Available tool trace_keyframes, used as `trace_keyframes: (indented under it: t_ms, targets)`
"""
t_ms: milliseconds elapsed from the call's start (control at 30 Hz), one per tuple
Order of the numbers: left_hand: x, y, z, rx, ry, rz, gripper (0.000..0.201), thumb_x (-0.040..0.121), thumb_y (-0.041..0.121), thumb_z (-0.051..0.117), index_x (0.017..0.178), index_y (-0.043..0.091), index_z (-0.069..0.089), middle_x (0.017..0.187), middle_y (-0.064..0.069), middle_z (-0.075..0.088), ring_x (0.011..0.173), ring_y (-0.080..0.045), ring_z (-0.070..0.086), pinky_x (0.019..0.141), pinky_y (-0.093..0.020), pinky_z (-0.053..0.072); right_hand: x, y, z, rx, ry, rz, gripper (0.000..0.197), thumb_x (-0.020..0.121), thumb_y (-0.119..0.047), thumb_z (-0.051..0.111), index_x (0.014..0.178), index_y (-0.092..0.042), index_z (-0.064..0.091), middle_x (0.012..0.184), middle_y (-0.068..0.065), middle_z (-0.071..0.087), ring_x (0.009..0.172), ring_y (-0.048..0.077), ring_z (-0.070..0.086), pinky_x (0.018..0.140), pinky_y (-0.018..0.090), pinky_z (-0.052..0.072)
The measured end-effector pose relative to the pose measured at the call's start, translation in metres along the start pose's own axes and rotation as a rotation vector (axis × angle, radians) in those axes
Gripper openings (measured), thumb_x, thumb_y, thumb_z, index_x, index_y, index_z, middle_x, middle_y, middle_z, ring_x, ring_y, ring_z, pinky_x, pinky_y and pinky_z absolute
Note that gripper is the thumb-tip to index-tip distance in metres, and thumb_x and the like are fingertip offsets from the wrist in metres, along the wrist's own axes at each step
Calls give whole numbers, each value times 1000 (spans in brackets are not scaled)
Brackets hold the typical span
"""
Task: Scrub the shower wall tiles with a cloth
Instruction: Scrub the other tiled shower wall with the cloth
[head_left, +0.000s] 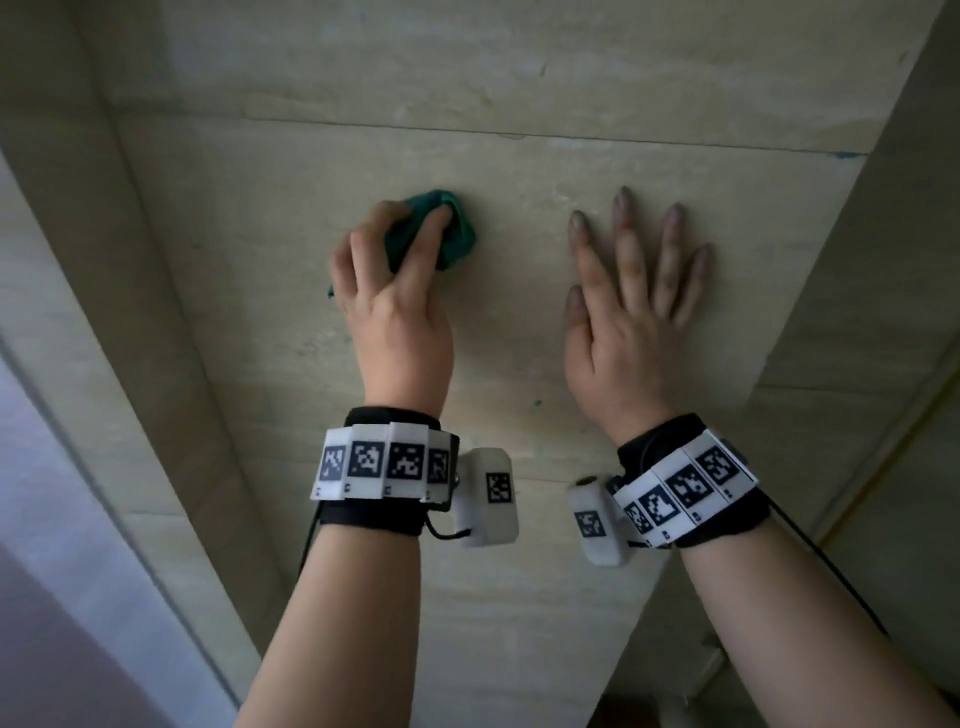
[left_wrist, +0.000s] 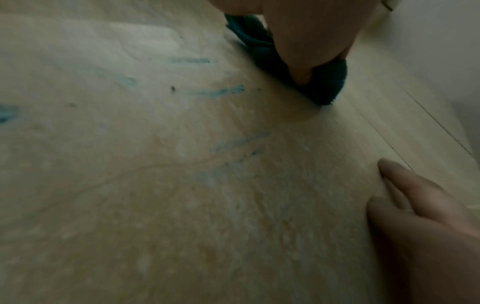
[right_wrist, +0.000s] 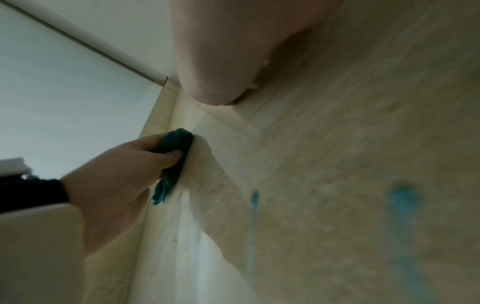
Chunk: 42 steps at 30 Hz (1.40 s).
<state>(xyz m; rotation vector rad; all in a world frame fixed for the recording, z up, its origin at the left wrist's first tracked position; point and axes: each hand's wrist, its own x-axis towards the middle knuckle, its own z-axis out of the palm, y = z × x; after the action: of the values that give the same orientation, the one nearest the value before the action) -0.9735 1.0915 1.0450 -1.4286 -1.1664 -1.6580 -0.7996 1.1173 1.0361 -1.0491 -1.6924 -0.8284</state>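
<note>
Teal cloth (head_left: 435, 231) | L hand (head_left: 395, 301) grips it on tiles (head_left: 519, 93) | R hand (head_left: 631, 306) flat, fingers spread

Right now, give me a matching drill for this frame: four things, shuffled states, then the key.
Things:
1. left hand
2. right hand
3. cloth
4. blue streaks

States:
A. bunched up, teal, pressed to the wall
B. flat, fingers spread on the tile
C. smeared on the tile
D. gripping the cloth

Pairs: 1-D, 2-B, 3-A, 4-C
</note>
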Motion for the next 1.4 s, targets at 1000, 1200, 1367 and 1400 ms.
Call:
trace_keyframes:
  t_ms: [1000,1200,1367,1400]
  targets:
    - [-59,-21,-10,20,75,-292,44,79,-8,42,115,0,66,118,-24,53,103,-28,39,94,-32,34,-8,-26,15,-30,62,77,49,100,-26,37,148,-20,33,154,13,29,141,43,18,114,57,7]
    - [-70,-18,-13,54,-183,131,42,81,-7,57,119,12,64,122,-6,45,99,-29,43,82,-43,44,-10,-30,13,-28,66,84,48,101,-26,35,148,-19,32,154,14,29,141,43,19,114,55,6]
    - [-55,-55,-31,145,47,-276,48,72,-16,50,114,-1,67,113,-27,56,96,-28,39,94,-19,27,-11,-29,13,-42,67,84,48,101,-28,34,149,-20,32,154,13,30,140,42,21,115,53,7]
    - [-54,-52,-30,120,91,-380,48,72,-16,48,114,-2,67,111,-29,56,96,-26,37,94,-16,25,-11,-30,13,-44,62,85,49,101,-28,33,149,-20,31,154,13,30,140,43,21,115,53,7]
